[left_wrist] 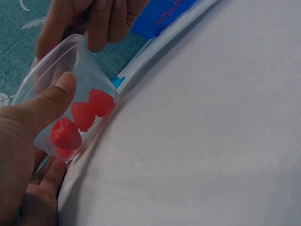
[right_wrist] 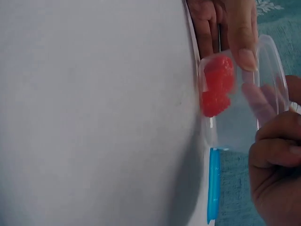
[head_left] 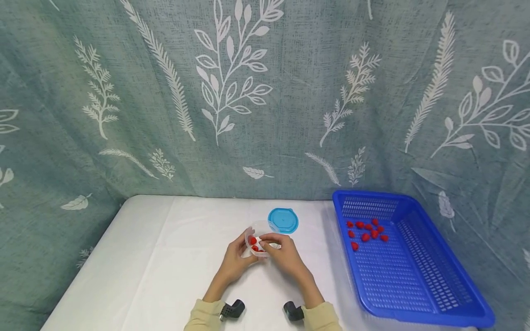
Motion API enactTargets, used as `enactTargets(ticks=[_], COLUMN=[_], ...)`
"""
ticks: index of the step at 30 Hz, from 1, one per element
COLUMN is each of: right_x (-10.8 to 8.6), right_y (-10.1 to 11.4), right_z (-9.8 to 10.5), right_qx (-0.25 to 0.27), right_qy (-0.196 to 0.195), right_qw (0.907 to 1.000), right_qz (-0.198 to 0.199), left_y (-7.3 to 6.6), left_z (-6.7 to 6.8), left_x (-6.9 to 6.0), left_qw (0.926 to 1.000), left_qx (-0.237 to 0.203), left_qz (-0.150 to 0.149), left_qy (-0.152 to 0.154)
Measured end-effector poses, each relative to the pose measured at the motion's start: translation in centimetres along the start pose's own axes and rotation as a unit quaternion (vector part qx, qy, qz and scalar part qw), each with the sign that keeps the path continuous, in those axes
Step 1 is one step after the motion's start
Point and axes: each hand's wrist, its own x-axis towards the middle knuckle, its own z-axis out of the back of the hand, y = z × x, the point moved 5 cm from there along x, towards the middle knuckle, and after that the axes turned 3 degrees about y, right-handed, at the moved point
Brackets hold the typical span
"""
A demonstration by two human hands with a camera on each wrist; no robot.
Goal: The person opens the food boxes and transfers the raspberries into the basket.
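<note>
My left hand (head_left: 236, 259) grips a small clear plastic container (head_left: 262, 226) from its left side, thumb on the near wall. Through that wall, several red raspberries (left_wrist: 83, 115) show at the bottom in the left wrist view. My right hand (head_left: 285, 253) reaches over the container's right side, fingertips at its opening; bent fingers (right_wrist: 273, 153) appear close to the rim in the right wrist view. Whether they pinch anything is hidden. Just beyond the container lies a round-cornered light blue lid (head_left: 284, 219), flat on the table.
A large blue perforated basket (head_left: 418, 289) stands on the right, with several raspberries (head_left: 374, 234) scattered in its far left part. White cloth (head_left: 165, 257) covers the table. Behind it hangs a green leaf-patterned curtain (head_left: 290, 138).
</note>
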Motion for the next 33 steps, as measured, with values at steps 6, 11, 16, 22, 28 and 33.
enactTargets(ticks=[6, 11, 16, 22, 28, 33], right_x=[0.4, 0.5, 0.8, 0.9, 1.0, 1.1], right_y=[0.9, 1.5, 1.9, 1.8, 1.2, 1.1], right_z=[-1.0, -1.1, -0.9, -0.8, -0.8, -0.7], right_qx=[-0.097, -0.125, -0.147, -0.084, -0.028, -0.021], right_qy=[0.071, 0.117, 0.137, 0.136, 0.119, 0.107], right_qw=[0.9919, 0.983, 0.9771, 0.9853, 0.9888, 0.989], right_qz=[-0.039, -0.064, -0.071, -0.06, -0.084, -0.1], left_y=[0.1, -0.1, -0.1, 0.0, -0.2, 0.0], left_z=[0.1, 0.1, 0.0, 0.0, 0.1, 0.0], left_x=[-0.1, -0.3, -0.3, -0.1, -0.3, -0.2], left_qw=[0.9998, 0.9996, 0.9996, 0.9997, 0.9998, 0.9998], left_qx=[0.01, 0.012, 0.016, 0.019, 0.015, -0.008], left_qz=[0.018, 0.025, 0.023, 0.015, 0.014, 0.013], left_qy=[0.004, 0.003, 0.002, 0.0, -0.006, -0.01])
